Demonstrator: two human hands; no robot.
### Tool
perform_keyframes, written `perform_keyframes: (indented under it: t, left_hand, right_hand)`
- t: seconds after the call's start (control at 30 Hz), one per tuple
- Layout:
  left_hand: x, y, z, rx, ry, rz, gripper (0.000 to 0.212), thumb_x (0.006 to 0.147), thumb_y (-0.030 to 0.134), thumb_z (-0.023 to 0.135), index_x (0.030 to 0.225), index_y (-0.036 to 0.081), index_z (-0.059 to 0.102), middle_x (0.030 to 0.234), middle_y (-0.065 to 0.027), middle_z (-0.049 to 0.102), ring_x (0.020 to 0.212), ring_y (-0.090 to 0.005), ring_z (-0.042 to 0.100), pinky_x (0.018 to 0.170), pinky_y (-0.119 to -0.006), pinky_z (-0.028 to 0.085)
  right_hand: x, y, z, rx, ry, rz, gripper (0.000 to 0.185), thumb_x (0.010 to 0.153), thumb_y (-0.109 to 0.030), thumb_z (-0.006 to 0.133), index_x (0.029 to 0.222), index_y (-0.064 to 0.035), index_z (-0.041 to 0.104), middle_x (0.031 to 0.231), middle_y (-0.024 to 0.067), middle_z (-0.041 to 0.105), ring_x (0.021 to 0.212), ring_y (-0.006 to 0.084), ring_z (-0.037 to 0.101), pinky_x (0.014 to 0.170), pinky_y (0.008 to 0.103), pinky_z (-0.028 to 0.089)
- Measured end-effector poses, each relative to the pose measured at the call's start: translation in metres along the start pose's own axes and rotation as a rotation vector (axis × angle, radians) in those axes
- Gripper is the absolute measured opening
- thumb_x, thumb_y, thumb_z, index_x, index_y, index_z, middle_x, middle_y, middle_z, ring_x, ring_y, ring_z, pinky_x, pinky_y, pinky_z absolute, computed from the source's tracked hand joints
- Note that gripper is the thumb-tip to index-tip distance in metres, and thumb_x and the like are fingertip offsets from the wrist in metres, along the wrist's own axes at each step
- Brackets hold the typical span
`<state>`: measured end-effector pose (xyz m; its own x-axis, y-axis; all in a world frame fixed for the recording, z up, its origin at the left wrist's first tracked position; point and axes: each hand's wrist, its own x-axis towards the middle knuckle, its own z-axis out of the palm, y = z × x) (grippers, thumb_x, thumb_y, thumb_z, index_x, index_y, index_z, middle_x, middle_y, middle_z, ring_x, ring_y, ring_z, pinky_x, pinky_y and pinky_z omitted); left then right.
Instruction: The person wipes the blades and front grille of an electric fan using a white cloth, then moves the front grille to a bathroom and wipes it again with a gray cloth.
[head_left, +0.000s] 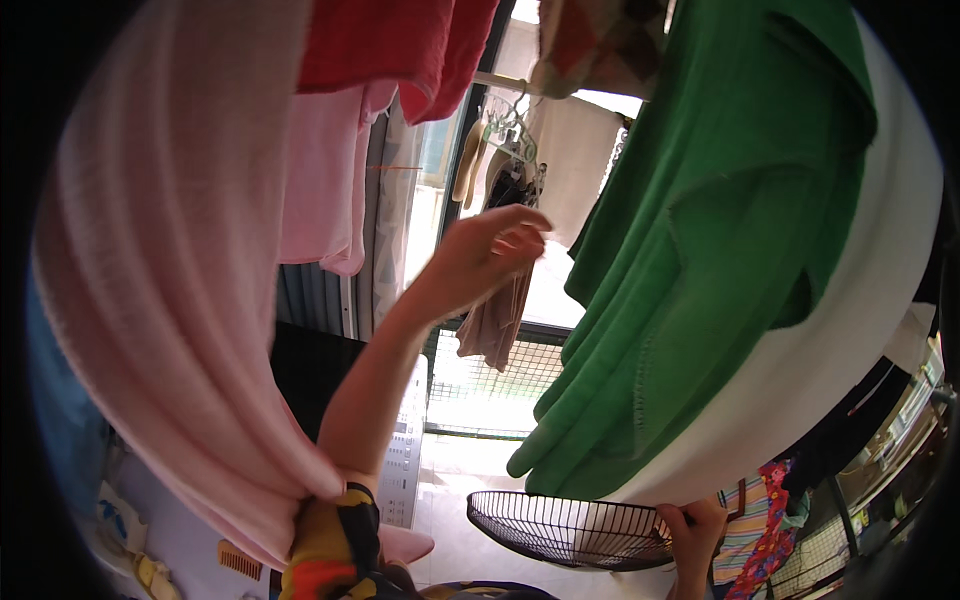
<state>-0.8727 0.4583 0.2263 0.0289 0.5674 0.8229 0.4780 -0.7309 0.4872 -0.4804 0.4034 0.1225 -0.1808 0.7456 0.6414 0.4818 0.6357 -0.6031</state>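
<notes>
My left hand (499, 255) is raised in the middle of the view, its fingers loosely curled and apart, with nothing visible in them. It is a little blurred. Just right of it hangs a large green garment (697, 247), apart from my fingers. Lower right, my right hand (694, 521) grips the rim of a black wire fan guard (570, 529), its thumb over the edge. The guard lies tilted below the green cloth's lower hem. Beyond my left hand a clip hanger (514, 135) hangs from a rail (499, 79), with a brownish cloth (495, 322) lower down.
A long pink cloth (202, 262) hangs close on the left and drapes by my left sleeve. Red cloth (375, 45) and pale pink cloth (322, 180) hang behind it. Below are a machine's control panel (405, 450), a comb (238, 560) and white floor tiles (465, 480).
</notes>
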Motion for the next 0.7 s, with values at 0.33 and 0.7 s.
perform_keyframes:
  t: [0.33,0.7]
  left_hand:
    - [0.009,-0.107,-0.116,0.746,0.47,-0.42,0.059,0.086,0.025,0.067,0.136,0.006,0.042,0.134,-0.0181,0.046,0.13,-0.0282,0.038,0.106,-0.042,0.033]
    - [-0.087,-0.009,-0.102,0.226,0.909,-0.519,0.051,0.088,0.02,0.064,0.132,0.003,0.045,0.128,-0.0171,0.052,0.118,-0.0264,0.049,0.099,-0.041,0.04]
  right_hand:
    - [-0.024,0.08,-0.073,0.056,0.07,0.078,0.029,0.075,-0.005,0.068,0.058,0.0012,0.045,0.05,0.001,0.04,0.049,0.0061,0.037,0.045,0.0255,0.027]
    - [-0.043,0.134,-0.134,-0.016,0.11,0.032,0.027,0.074,-0.002,0.072,0.059,-0.0012,0.049,0.051,0.0005,0.041,0.049,0.0081,0.039,0.046,0.025,0.028]
